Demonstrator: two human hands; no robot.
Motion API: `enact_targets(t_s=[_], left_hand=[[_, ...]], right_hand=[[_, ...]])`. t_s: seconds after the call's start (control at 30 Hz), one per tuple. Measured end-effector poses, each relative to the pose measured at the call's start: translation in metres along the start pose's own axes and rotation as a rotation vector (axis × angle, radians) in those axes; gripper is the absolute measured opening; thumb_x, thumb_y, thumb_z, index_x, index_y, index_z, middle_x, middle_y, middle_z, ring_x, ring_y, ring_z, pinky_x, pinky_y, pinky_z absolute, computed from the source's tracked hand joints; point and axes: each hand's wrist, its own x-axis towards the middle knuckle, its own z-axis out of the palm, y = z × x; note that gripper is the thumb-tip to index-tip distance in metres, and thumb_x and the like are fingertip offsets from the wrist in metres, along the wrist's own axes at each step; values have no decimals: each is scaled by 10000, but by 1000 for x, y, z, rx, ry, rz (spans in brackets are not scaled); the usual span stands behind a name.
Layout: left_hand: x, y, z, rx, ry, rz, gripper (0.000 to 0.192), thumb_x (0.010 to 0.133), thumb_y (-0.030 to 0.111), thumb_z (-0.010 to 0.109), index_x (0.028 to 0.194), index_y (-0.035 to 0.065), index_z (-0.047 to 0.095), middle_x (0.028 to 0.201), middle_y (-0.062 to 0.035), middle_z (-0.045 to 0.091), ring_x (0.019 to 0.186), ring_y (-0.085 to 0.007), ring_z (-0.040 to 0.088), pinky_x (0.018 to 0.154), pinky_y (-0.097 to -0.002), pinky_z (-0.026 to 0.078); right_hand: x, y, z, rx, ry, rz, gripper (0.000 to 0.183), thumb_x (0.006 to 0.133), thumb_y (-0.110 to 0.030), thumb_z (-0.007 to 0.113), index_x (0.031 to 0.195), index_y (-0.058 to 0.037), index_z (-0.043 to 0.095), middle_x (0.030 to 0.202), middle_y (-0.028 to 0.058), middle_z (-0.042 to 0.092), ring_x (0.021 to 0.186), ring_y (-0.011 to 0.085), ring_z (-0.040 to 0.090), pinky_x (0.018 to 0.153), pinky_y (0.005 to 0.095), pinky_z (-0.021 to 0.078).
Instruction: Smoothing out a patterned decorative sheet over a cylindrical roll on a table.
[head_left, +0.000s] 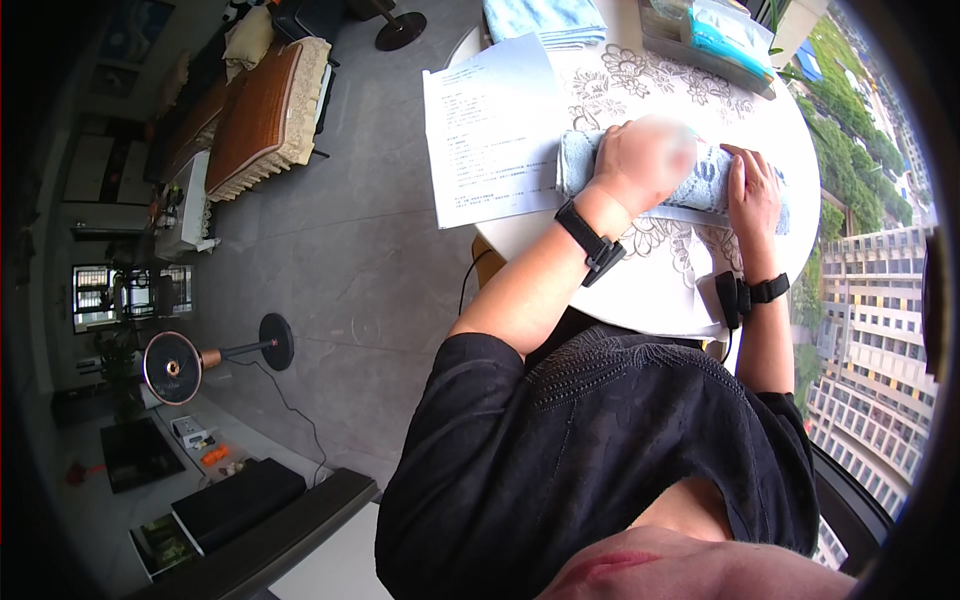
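Observation:
A light blue patterned towel (705, 176), rolled into a long cylinder, lies across the round white table in front of me. My left hand (646, 161) curls over the roll's left half, and part of that hand is blurred. Over the right part of the roll is my right hand (756, 196), thumb and fingers bent down onto the cloth. A printed paper sheet (495, 139) lies flat left of the roll. White paper edges also show beneath the towel. Each wrist wears a black strap with a small device.
A folded light blue towel (545, 21) sits at the table's far edge. A clear plastic box (701, 52) with a turquoise packet stands at the far right. The table (637, 296) has a printed flower pattern. A standing fan (172, 367) is on the floor; windows are to my right.

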Motion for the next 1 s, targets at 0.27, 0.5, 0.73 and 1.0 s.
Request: enact_targets(t_s=[0.27, 0.5, 0.73, 1.0], left_hand=[[0, 0, 0, -9, -21, -9, 297, 916, 360, 628, 969, 72, 680, 890, -138, 696, 861, -317, 683, 813, -447, 531], [0, 0, -1, 8, -26, -4, 297, 915, 357, 630, 959, 68, 679, 888, -139, 695, 852, -317, 683, 802, -446, 532], [0, 0, -1, -10, -33, -10, 298, 916, 358, 626, 987, 74, 683, 906, -137, 700, 859, -316, 684, 811, -448, 531], [1, -1, -1, -17, -35, -10, 306, 918, 363, 621, 1045, 91, 685, 927, -134, 706, 871, -318, 686, 826, -443, 529]], right_hand=[[0, -2, -1, 14, 0, 10, 261, 1011, -209, 492, 1109, -152, 726, 1044, 79, 684, 1016, 270, 631, 962, 397, 446], [0, 0, -1, 15, -2, 9, 264, 1014, -212, 489, 1114, -153, 726, 1047, 80, 684, 1019, 273, 630, 966, 398, 446], [-1, 1, -2, 36, -5, 1, 271, 1024, -216, 480, 1119, -144, 724, 1058, 84, 683, 1030, 275, 629, 967, 395, 451], [-1, -1, -5, 61, -7, 22, 282, 1033, -228, 471, 1128, -140, 722, 1063, 87, 681, 1031, 282, 628, 960, 396, 457]])
